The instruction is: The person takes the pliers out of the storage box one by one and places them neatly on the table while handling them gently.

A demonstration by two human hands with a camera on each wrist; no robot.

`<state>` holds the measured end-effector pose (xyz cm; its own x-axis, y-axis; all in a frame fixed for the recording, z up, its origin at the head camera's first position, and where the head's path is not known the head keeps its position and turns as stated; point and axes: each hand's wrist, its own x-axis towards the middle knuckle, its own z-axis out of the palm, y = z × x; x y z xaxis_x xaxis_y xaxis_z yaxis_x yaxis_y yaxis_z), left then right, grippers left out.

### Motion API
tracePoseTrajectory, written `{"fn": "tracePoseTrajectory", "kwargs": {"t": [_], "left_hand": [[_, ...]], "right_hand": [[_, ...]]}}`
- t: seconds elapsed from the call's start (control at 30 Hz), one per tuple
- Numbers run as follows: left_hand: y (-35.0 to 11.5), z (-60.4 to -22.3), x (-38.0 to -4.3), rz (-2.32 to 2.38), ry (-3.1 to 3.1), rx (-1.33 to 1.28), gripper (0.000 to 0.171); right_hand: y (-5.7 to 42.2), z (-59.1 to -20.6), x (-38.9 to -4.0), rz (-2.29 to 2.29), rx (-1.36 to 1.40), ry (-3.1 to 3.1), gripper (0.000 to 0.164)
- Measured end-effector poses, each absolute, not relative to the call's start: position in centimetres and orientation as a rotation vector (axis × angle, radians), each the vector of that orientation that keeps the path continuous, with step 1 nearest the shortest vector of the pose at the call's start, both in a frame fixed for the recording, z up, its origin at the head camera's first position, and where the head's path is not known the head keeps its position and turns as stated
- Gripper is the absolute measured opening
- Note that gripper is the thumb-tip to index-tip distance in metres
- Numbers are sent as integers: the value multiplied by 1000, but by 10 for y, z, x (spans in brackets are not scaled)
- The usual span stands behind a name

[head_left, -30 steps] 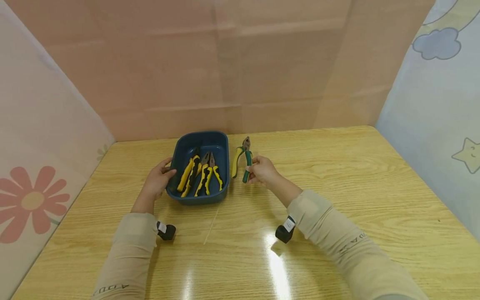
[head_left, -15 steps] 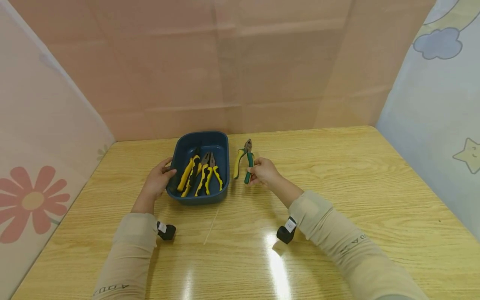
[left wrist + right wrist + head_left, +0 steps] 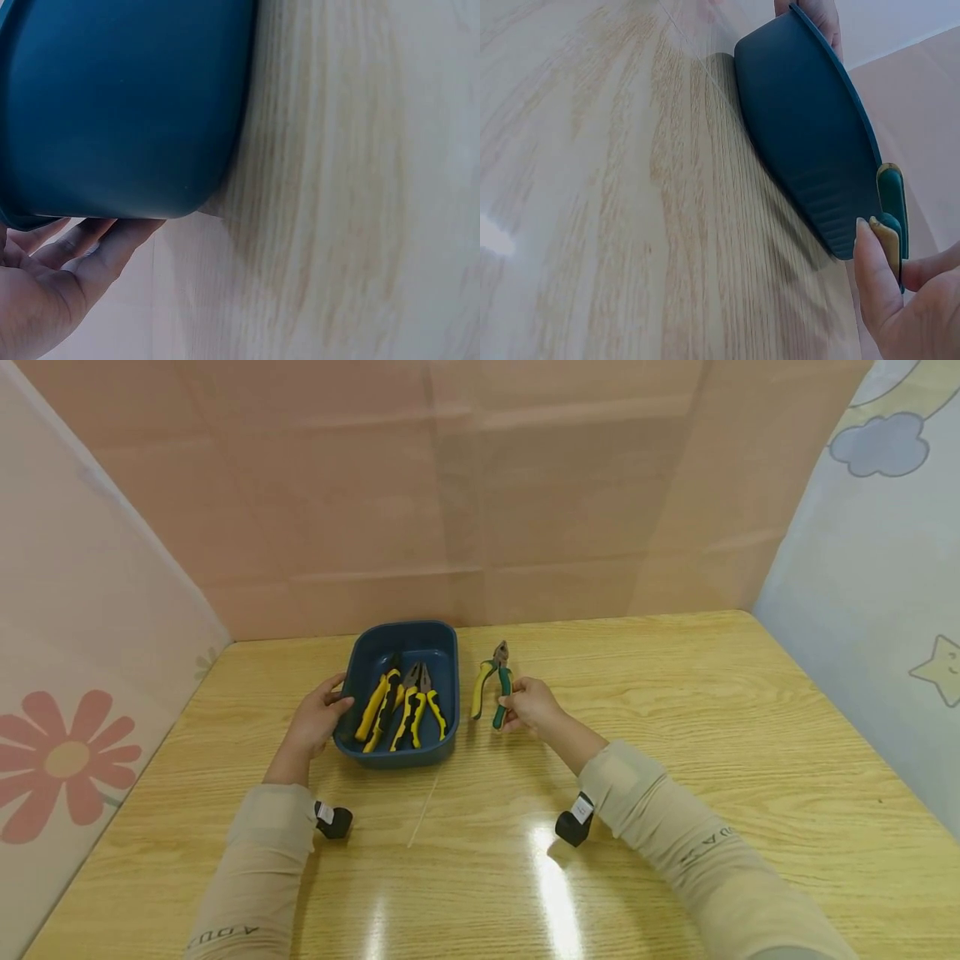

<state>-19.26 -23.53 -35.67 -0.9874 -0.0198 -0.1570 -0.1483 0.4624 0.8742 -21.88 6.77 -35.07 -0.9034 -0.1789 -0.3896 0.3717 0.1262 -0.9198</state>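
Observation:
My left hand (image 3: 315,720) grips the left rim of a blue plastic bin (image 3: 401,760), thumb over the edge and fingers outside. The left wrist view shows those fingers (image 3: 112,251) against the bin's wall. Several pliers with yellow-and-black handles (image 3: 406,720) lie inside the bin. Just right of it, my right hand (image 3: 534,706) pinches one handle of a pair of green-and-yellow pliers (image 3: 506,685). Their handles are spread and the metal head points away from me. In the right wrist view, thumb and fingers hold the handle (image 3: 891,199) above the tabletop.
A thin pale stick-like strip (image 3: 423,810) lies on the wooden table (image 3: 675,718) in front of the bin. A pinkish sheet (image 3: 480,493) stands behind the table, with patterned panels at left and right. Black wrist cameras (image 3: 573,828) sit below both cuffs.
My right hand has shifted slightly right with the green-and-yellow pliers, widening the gap to the bin. My left hand and the bin stay in place.

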Motion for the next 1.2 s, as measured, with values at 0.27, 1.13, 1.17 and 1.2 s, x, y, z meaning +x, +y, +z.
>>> {"fn": "tracePoseTrajectory", "kwargs": {"t": [0.27,1.13,1.17,1.2], "left_hand": [[-235,-356,-192,1558,2580,-154,52],[-233,-355,-190,1577,2596,-135,52],[-233,-355,-190,1581,2591,-140,51],[-233,-355,-191,1584,2588,-145,51]], "right_hand": [[68,-353,-220,-1820,199,2010,30],[66,-364,-220,-1780,194,2025,26],[66,-365,-221,-1778,194,2027,26],[66,-365,-221,-1779,196,2026,26]]}}
